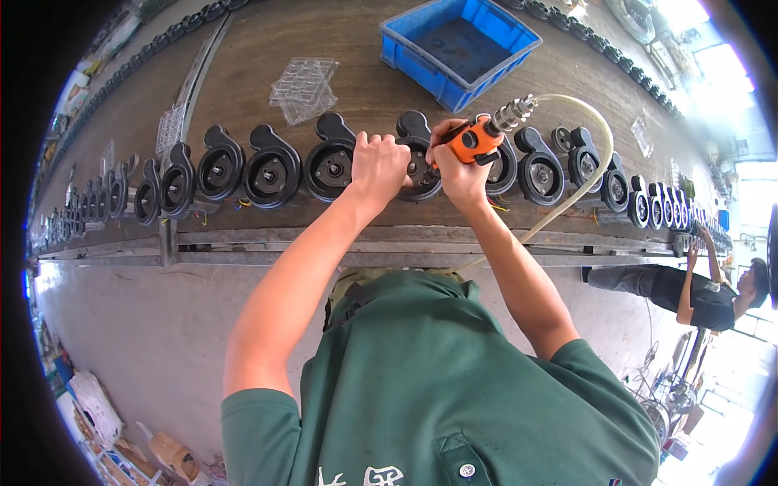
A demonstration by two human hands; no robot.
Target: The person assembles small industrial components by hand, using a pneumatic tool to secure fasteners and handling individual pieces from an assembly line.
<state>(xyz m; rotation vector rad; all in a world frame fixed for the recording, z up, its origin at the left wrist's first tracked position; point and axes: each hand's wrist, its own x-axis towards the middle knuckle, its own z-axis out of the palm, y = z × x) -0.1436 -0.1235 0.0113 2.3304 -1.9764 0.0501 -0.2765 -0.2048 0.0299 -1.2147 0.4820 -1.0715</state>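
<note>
My right hand [459, 170] is wrapped round an orange air screwdriver [473, 144], whose metal fitting points up and away to the right. The tool's working end is low over a black snail-shaped blower housing [413, 125] standing in front of me. At that housing's left side is my left hand [379, 168], its fingers curled together. What they grip, if anything, is hidden beneath them. Just left of this hand sits another black housing [328, 168] with a round metal plate in its middle. A clear air hose [606, 138] loops from the screwdriver down past the bench edge.
Similar housings [272, 166] line the bench on both sides. A blue plastic crate [454, 89] and clear plastic trays [304, 87] lie beyond the row. The bench's metal edge [243, 243] runs in front of me. Another person [705, 296] works along the bench at right.
</note>
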